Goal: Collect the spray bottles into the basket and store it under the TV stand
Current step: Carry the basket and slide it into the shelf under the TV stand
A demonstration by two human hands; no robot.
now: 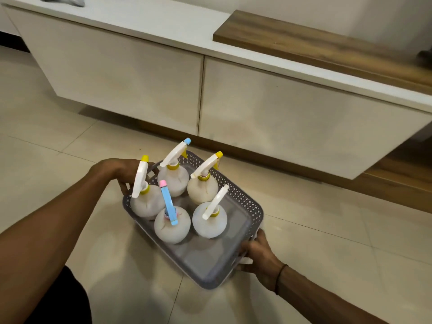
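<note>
Both forearms are bare, with no sleeves in view. A thin dark band (278, 278) circles the right wrist. Dark clothing (70, 298) shows at the lower left edge.

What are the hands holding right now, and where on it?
Both hold the grey basket with five spray bottles: the left hand on its far end rim, the right hand on its near end handle.

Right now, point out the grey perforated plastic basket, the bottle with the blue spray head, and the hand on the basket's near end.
grey perforated plastic basket (253, 206): head view, right wall.
bottle with the blue spray head (171, 226): head view, round body.
right hand (261, 256): head view, knuckles.
</note>
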